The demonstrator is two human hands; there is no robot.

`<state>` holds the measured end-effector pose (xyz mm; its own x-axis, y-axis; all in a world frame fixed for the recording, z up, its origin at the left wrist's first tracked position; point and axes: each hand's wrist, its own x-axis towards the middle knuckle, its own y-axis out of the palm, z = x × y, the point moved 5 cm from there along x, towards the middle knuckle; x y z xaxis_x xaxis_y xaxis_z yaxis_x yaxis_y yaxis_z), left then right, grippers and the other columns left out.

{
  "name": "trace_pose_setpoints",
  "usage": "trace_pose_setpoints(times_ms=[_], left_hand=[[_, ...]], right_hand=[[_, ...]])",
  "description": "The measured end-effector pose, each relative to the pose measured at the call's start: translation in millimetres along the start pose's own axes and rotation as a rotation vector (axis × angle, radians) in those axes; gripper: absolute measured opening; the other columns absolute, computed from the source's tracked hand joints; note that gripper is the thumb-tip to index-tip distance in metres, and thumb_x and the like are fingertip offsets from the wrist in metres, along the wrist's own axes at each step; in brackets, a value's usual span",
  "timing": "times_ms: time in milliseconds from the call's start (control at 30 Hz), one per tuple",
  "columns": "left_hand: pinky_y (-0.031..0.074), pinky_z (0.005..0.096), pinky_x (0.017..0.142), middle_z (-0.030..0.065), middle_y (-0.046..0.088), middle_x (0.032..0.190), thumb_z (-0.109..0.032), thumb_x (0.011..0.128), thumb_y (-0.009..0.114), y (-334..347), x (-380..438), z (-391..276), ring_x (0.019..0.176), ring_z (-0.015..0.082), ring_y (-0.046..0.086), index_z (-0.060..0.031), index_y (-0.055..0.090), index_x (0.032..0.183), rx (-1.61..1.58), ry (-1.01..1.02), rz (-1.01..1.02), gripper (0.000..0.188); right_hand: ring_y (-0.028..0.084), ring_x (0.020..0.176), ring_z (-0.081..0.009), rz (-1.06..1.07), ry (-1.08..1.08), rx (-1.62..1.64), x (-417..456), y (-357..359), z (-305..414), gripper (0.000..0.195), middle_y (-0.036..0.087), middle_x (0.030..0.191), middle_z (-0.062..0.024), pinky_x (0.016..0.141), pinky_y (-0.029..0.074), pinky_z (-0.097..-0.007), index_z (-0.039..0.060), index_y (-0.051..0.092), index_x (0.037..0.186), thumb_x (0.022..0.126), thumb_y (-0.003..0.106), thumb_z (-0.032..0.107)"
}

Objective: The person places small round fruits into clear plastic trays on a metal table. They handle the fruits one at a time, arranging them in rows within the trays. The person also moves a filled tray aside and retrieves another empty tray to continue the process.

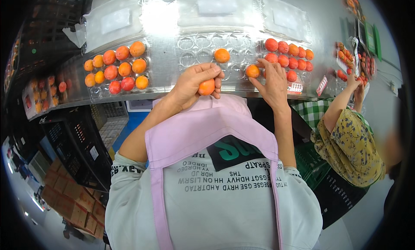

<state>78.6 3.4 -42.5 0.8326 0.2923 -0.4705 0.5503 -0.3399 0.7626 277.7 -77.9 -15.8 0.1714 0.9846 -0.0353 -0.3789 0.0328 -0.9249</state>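
Observation:
My left hand point(201, 80) is curled around a smooth, round orange fruit point(207, 87) near the counter's front edge. My right hand point(274, 80) reaches over the front right of a clear plastic tray with round wells point(187, 59). Its thumb and forefinger stand on either side of an orange-yellow fruit point(252, 71); whether they grip it cannot be made out. Another orange fruit point(222, 55) sits in a middle well of that tray. Right of it, a second tray holds rows of red and orange fruit point(283, 60), partly covered by my right hand.
Farther left, another tray holds several orange and red fruits point(124, 69). Clear lids with pale labels point(116, 20) stand along the back of the metal counter point(161, 50). A co-worker in a patterned sleeve point(351, 149) handles fruit at right. Black crates point(77, 146) stand low at left.

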Motion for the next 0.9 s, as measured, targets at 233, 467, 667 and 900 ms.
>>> trace_pose_setpoints(times_ms=[233, 467, 667, 900], left_hand=[[0.048, 0.0239, 0.052, 0.0058, 0.058, 0.084, -0.022, 0.094, 0.053, -1.2, 0.3, 1.2, 0.064, 0.0108, 0.055, -0.0009, 0.057, 0.110, 0.149, 0.025, -0.101, 0.026], [0.041, 0.0199, 0.041, 0.0078, 0.057, 0.091, -0.032, 0.095, 0.052, 7.7, 2.1, 10.0, 0.053, 0.0088, 0.052, -0.0016, 0.055, 0.114, 0.212, -0.126, -0.042, 0.037], [0.042, 0.0202, 0.041, 0.0121, 0.059, 0.081, -0.034, 0.095, 0.052, -1.9, -2.5, 2.2, 0.049, 0.0091, 0.050, -0.0014, 0.056, 0.110, 0.205, -0.061, -0.048, 0.036], [0.041, 0.0221, 0.041, 0.0090, 0.056, 0.075, -0.045, 0.096, 0.042, -4.5, -6.3, -10.6, 0.047, 0.0102, 0.049, -0.0022, 0.056, 0.106, 0.159, 0.006, -0.101, 0.046]], right_hand=[[0.056, 0.093, -0.0149, -0.005, 0.285, 0.623, -5.5, -4.6, -6.5, 0.054, 0.062, 0.102, -0.0047, 0.082, 0.043, -0.0303, 0.0059, 0.050, 0.116, 0.069, 0.076, 0.013], [0.057, 0.099, -0.0163, 0.083, 0.048, 0.861, 1.7, 4.4, 58.2, 0.064, 0.062, 0.104, -0.0069, 0.084, 0.044, -0.0301, 0.0057, 0.046, 0.124, 0.069, 0.078, 0.015], [0.054, 0.082, -0.0249, -0.236, 0.068, 0.247, -20.6, 1.1, 13.2, 0.032, 0.061, 0.096, -0.0078, 0.076, 0.044, -0.0355, 0.0058, 0.058, 0.103, 0.073, 0.070, 0.008], [0.054, 0.077, -0.0215, -0.362, -0.035, -0.054, -39.6, 12.9, -15.2, 0.015, 0.064, 0.085, -0.0009, 0.070, 0.046, -0.0342, 0.0096, 0.064, 0.088, 0.074, 0.066, 0.004]])
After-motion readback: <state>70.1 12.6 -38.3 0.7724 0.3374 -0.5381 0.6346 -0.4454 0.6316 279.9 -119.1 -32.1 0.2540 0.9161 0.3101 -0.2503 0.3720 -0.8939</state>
